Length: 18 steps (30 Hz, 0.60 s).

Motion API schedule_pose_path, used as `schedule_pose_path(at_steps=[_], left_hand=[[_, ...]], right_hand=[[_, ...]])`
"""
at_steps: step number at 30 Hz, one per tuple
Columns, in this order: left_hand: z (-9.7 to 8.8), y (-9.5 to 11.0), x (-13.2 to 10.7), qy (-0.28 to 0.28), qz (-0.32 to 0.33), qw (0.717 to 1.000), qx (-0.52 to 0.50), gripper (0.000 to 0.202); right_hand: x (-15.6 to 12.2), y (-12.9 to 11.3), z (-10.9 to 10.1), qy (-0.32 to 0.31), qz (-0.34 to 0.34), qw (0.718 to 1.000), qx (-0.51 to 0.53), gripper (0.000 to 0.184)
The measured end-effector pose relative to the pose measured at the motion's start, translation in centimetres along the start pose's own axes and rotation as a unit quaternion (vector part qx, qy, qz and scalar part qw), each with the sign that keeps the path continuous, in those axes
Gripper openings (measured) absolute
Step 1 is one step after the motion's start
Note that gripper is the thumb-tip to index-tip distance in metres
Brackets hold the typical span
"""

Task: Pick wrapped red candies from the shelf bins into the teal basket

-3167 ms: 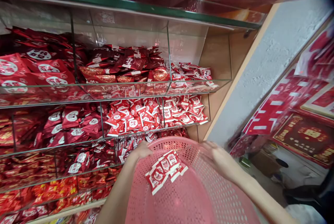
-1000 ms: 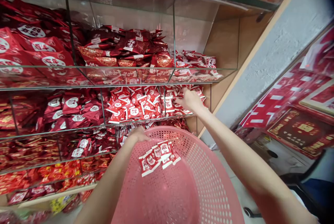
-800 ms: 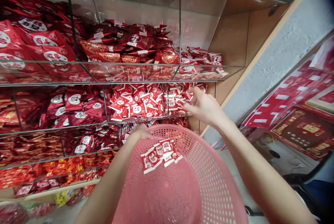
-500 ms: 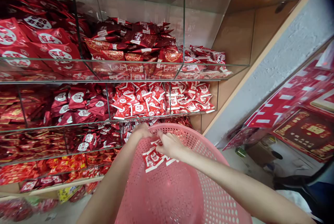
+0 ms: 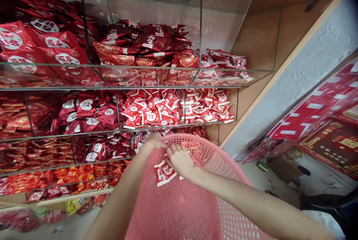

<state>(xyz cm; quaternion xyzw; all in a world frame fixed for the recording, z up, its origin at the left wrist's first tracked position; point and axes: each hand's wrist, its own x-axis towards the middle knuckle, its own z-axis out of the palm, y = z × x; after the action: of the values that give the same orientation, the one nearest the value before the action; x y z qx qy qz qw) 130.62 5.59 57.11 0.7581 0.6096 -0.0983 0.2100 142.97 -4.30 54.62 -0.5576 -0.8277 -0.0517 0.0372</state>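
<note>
A big pink plastic basket [image 5: 223, 158] with a perforated wall stands tilted in front of the shelves, its far rim against the lower ones. My left hand [image 5: 153, 143] grips that far rim, its fingers closed and partly out of sight. Inside the basket lie a few small red packets [image 5: 165, 173] with white ends and white printed marks. My right hand [image 5: 181, 161] reaches in over them from the right, fingers curled down onto the packets and hiding some of them.
Glass-divided shelves hold heaps of red packets: small red-and-white ones [image 5: 151, 115] straight ahead, dark red ones [image 5: 92, 109] to the left, larger bags [image 5: 67, 59] above. A grey wall [image 5: 302, 72] and red decorations [image 5: 304, 117] are at the right. Bagged goods [image 5: 22, 220] lie on the floor.
My right hand has turned and curled further over the packets, covering more of them. My left hand keeps its hold on the rim. The view has shifted slightly.
</note>
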Motion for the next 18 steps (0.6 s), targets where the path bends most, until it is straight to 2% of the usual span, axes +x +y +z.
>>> schedule_pose_path(at_steps=[2,4,6,8,11,15,18], left_hand=[[-0.1,0.1,0.0,0.000,-0.001,1.000,0.003,0.031],[-0.1,0.1,0.0,0.002,0.000,1.000,0.006,0.031],[-0.1,0.1,0.0,0.003,0.003,1.000,0.009,0.031],[-0.1,0.1,-0.1,0.001,0.007,1.000,0.010,0.031],[0.0,0.1,-0.1,0.000,0.014,1.000,0.010,0.030],[0.1,0.0,0.1,0.002,0.018,1.000,0.006,0.030],[0.1,-0.1,0.3,0.005,0.016,1.000,0.003,0.031]], right_hand=[[-0.7,0.3,0.1,0.018,-0.106,0.994,-0.003,0.032],[-1.4,0.6,0.5,0.017,-0.226,0.974,-0.008,0.040],[-1.8,0.8,1.3,0.017,-0.282,0.959,-0.023,0.038],[-1.8,0.9,2.2,0.025,-0.272,0.961,-0.034,0.027],[-1.3,1.1,2.8,0.006,-0.244,0.970,0.003,0.027],[-0.6,1.3,3.1,-0.021,-0.193,0.975,0.110,0.054],[-0.6,1.1,3.5,-0.006,-0.175,0.977,0.120,0.058]])
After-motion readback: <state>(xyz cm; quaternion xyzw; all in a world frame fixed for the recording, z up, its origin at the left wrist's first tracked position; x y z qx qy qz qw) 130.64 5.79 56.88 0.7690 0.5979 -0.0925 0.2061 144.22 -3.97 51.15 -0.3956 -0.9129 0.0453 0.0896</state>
